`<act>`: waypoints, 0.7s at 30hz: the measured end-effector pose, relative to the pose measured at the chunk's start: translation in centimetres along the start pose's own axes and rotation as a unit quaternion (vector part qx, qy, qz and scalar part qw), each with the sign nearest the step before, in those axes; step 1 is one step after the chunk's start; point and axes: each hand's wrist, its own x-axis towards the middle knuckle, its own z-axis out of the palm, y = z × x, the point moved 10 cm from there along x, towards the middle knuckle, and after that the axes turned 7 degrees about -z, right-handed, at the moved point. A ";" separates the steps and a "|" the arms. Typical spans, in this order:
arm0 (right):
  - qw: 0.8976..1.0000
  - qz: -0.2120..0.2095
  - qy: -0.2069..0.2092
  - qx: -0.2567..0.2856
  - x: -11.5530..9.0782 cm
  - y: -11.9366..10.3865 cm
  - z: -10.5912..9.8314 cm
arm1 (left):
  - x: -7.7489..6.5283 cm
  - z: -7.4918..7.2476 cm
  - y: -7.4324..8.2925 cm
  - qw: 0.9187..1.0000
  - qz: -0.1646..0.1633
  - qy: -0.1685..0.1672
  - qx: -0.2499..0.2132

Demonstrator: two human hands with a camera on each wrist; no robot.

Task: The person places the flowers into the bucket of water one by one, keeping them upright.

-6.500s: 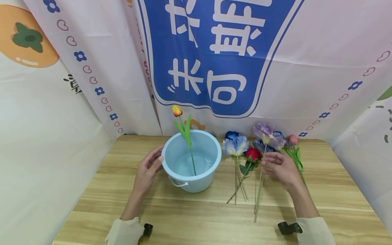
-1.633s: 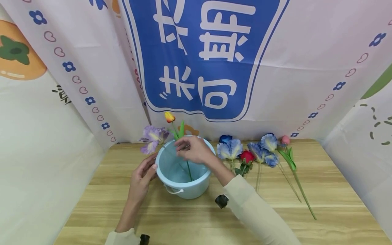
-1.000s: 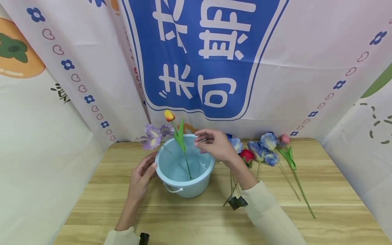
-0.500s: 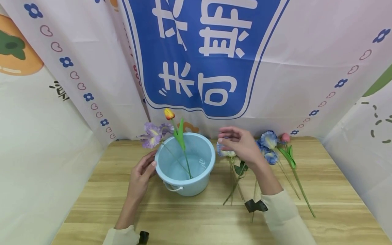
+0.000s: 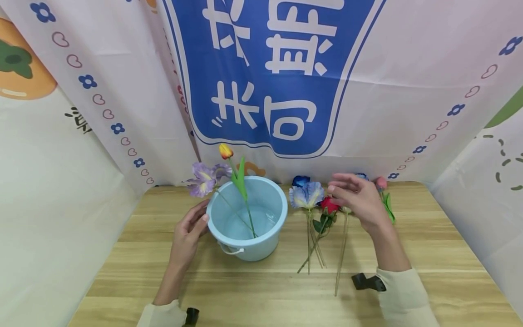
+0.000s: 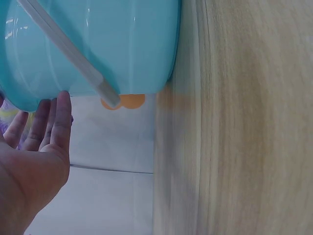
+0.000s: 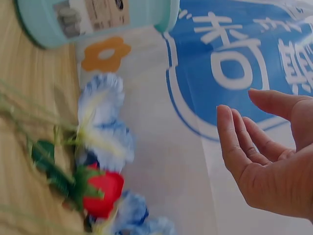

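My left hand point(image 5: 189, 234) rests against the left side of a light blue bucket point(image 5: 247, 250), its extended fingers point(image 6: 61, 117) touching the outer wall just below the rim. A yellow-orange tulip point(image 5: 225, 151) and a purple iris point(image 5: 203, 180) lean in the bucket, their stems crossing inside. My right hand point(image 5: 359, 200) hovers in the air with nothing in it, fingers loosely bent and thumb apart. Below it lie artificial flowers: a red rose point(image 5: 329, 205), a pale blue iris point(image 5: 307, 195) and a dark blue bloom point(image 5: 300, 181). The hand partly hides other blue flowers point(image 7: 129, 210).
A pink tulip point(image 5: 382, 183) with green leaves point(image 5: 388, 206) lies farther right. Thin stems point(image 5: 342, 254) extend toward the front of the wooden table point(image 5: 261, 295). A printed cloth point(image 5: 408, 113) hangs right behind the table.
The purple iris has gone from the right-hand pile into the bucket. My right hand has since let go and moved right, from above the bucket to above the flowers. My left hand stays at the bucket.
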 end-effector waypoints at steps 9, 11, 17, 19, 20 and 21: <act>0.999 0.018 0.020 0.023 -1.1 3.0 -2.9 | -0.2 -0.2 -0.2 1.000 -0.005 0.002 0.007; 0.999 0.028 0.023 0.018 -1.4 3.8 -3.5 | -0.2 -0.2 -0.1 1.000 -0.005 0.003 0.008; 0.997 0.066 0.025 0.025 -2.2 6.6 -4.6 | -0.1 -0.1 0.0 1.000 -0.002 0.002 0.008; 0.997 0.076 0.024 0.026 -2.4 7.5 -4.9 | 0.0 -0.1 0.0 1.000 -0.001 0.002 0.009; 0.996 0.081 0.022 0.025 -2.5 7.9 -5.0 | 0.0 -0.1 0.0 1.000 -0.002 0.002 0.009; 0.996 0.086 0.021 0.024 -2.5 8.4 -5.1 | 0.0 -0.1 0.0 1.000 -0.003 0.002 0.008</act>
